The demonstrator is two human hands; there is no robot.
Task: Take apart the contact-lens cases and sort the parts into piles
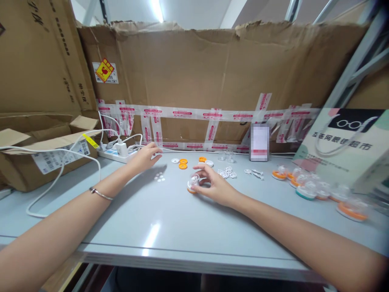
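Observation:
My right hand (214,184) has its thumb and fingers closed around a small clear-domed piece with an orange base (192,184), upright at the middle of the table. My left hand (148,156) is above the table on the left, fingers stretched out and holding nothing. Below it lie several small white discs (159,177). Orange rings (182,166) and a white ring (175,161) are grouped to its right. Behind my right hand are another orange ring (202,159) and a white ring (209,163). White plastic parts (227,173) are scattered just beyond my right wrist.
Finished-looking domed pieces (306,190) stand at the right beside a paper bag (343,150). A phone (259,142) leans against the cardboard wall (188,73). Clear domes (226,156) sit at the back. On the left are a power strip (114,154), loose white cables and an open carton (45,154).

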